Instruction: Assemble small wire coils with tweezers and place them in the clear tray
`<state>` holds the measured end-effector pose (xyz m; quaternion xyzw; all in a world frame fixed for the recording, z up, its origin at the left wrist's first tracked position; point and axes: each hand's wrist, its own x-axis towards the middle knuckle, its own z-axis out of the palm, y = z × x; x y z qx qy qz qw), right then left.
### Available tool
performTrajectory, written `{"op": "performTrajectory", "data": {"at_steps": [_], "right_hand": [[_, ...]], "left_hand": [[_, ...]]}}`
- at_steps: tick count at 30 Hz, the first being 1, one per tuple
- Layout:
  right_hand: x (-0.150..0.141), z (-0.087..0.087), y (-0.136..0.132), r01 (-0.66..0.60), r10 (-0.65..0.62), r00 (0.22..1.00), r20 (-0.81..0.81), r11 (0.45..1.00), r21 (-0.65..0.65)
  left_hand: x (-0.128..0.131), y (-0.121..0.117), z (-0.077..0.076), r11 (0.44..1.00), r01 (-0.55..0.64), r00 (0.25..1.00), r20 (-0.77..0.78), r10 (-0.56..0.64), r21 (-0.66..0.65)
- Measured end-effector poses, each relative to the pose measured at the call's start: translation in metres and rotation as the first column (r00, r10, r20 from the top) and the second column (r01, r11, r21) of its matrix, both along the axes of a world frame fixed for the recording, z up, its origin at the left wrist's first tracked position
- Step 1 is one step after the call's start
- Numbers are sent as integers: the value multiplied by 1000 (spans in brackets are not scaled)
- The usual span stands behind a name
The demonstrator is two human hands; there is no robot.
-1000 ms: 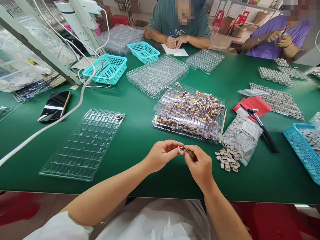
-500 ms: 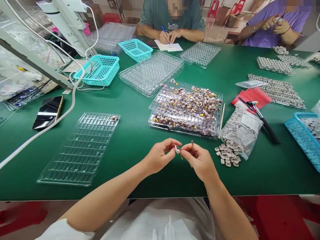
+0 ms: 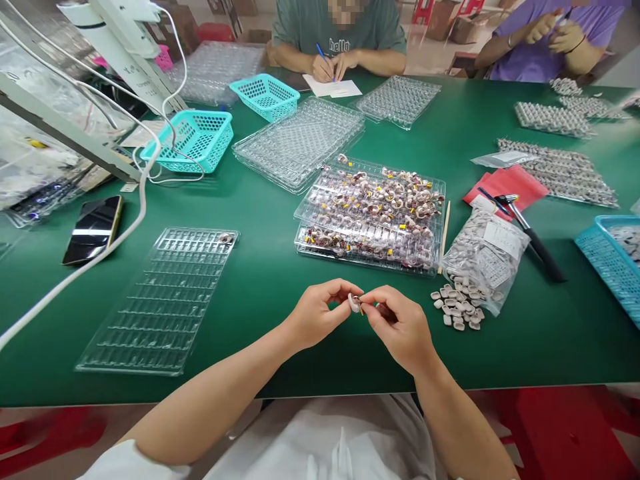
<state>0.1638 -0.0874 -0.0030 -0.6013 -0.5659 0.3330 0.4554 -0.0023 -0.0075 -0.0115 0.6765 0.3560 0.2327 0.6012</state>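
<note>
Between my two hands is a small whitish, rounded shell part (image 3: pixel 355 304) with a dark inside and a bit of yellow at its lower edge. The thumb and forefinger of my left hand (image 3: pixel 325 310) pinch it from the left. My right hand (image 3: pixel 400 323) is closed at its right side, fingertips on the part. A dark, slim tool (image 3: pixel 385 311), perhaps tweezers, is mostly hidden in the right palm. Just beyond my hands, clear trays (image 3: pixel 305 248) hold many similar parts. To the right lie loose beige caps (image 3: pixel 459 308) beside a plastic bag (image 3: pixel 493 257) of more.
At left lies a clear slotted tray (image 3: pixel 160 307) with one part in its far corner, near a phone (image 3: pixel 93 230) and a white cable (image 3: pixel 143 200). A black-handled hammer (image 3: pixel 543 253) rests on red sheets (image 3: pixel 525 193). Across the table, one person (image 3: pixel 340 50) writes.
My right fingertips have closed in on the shell part, and the dark tool that stood upright in that hand is now mostly hidden. The view has shifted slightly.
</note>
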Motion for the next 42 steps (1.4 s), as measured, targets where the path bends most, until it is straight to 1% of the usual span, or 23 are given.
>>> {"op": "performTrajectory", "data": {"at_steps": [1, 3, 5, 8, 10, 13, 16, 19, 21, 23, 25, 28, 31, 34, 36, 40, 42], "right_hand": [[-1, 0, 0, -12, 11, 1000, 13, 1000, 22], [-2, 1, 0, -14, 14, 1000, 13, 1000, 6], [-3, 0, 1, 7, -7, 1000, -6, 1000, -27], [-5, -3, 3, 33, -34, 999, -38, 999, -21], [-6, -5, 3, 38, -38, 999, -38, 999, -12], [-7, -8, 2, 33, -33, 999, -8, 999, -4], [-6, -9, 1, 10, -10, 1000, 29, 1000, 2], [-5, -7, 1, -40, 40, 997, 70, 999, -1], [-4, -5, 1, -54, 56, 996, 67, 998, -33], [-4, -3, 1, -45, 46, 999, 12, 994, -97], [-4, -3, 2, -40, 27, 996, -83, 987, -155], [-5, -4, 2, -38, -5, 978, -209, 979, -201], [-6, -5, 3, -8, -44, 971, -236, 976, -216], [-7, -7, 3, 5, -47, 975, -216, 981, -194], [-7, -7, 2, -1, -31, 983, -182, 985, -173], [-7, -5, 2, -18, 4, 996, -91, 988, -153], [-6, -3, 2, -18, 11, 999, -50, 987, -160]], "left_hand": [[0, 0, 0, 1000, -9, 1000, 17, 10, -12], [1, -2, -2, 998, -29, 997, 65, 33, -62], [2, -4, -2, 989, -50, 991, 117, 67, -138], [5, -6, -2, 967, -72, 978, 170, 116, -246], [6, -6, -2, 943, -59, 972, 198, 129, -326], [6, -4, 0, 901, -2, 969, 223, 110, -434], [3, 1, 0, 888, 46, 976, 210, 58, -458], [0, 6, 1, 872, 81, 983, 184, 11, -483], [0, 9, 2, 850, 91, 986, 165, -5, -519], [1, 12, 4, 825, 85, 989, 149, -1, -558], [2, 13, 5, 805, 70, 990, 142, 18, -589], [3, 13, 5, 789, 48, 990, 135, 45, -612], [2, 14, 2, 784, 33, 991, 124, 56, -620], [0, 15, 0, 769, 59, 989, 143, 43, -637], [-2, 18, 0, 733, 89, 987, 160, 27, -674], [-5, 23, -1, 627, 149, 985, 168, -29, -764], [-6, 24, -3, 599, 161, 985, 163, -51, -784]]}}
